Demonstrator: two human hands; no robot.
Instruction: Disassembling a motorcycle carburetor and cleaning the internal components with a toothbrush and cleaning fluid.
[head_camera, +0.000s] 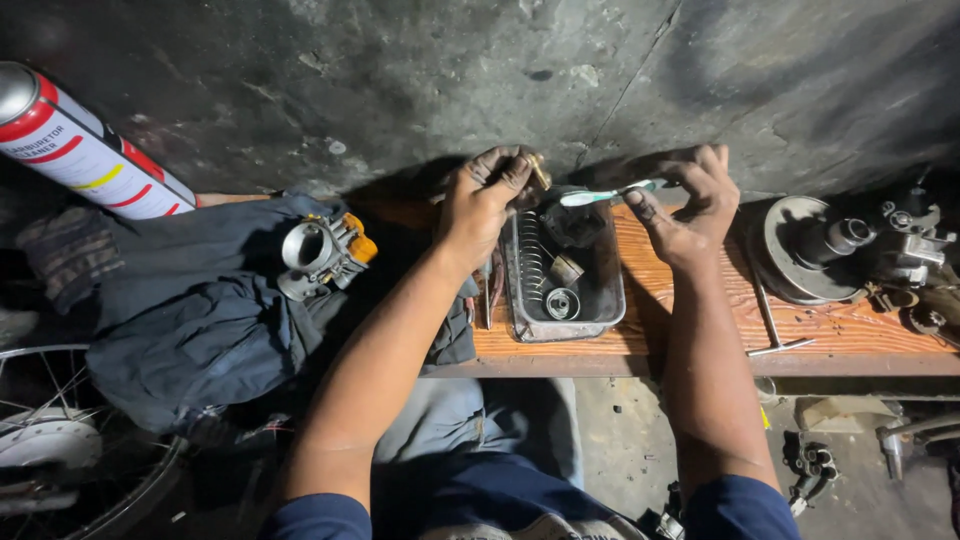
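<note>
A worn orange wooden tabletop (840, 335) meets a grimy dark wall. Above a greasy metal tray (608, 300), the left hand (480, 205) pinches a small brass part (539, 170); the right hand (690, 205) grips a white-and-green toothbrush (605, 194).

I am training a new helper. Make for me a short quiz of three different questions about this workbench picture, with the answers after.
1. True or false: the left hand pinches a small brass part.
2. What does the right hand hold? A) a white and green toothbrush B) a hammer C) a paint roller
3. Fill in: the coiled metal spring lies inside the rectangular metal ____ on the wooden bench.

Key: 1 true; 2 A; 3 tray.
</note>
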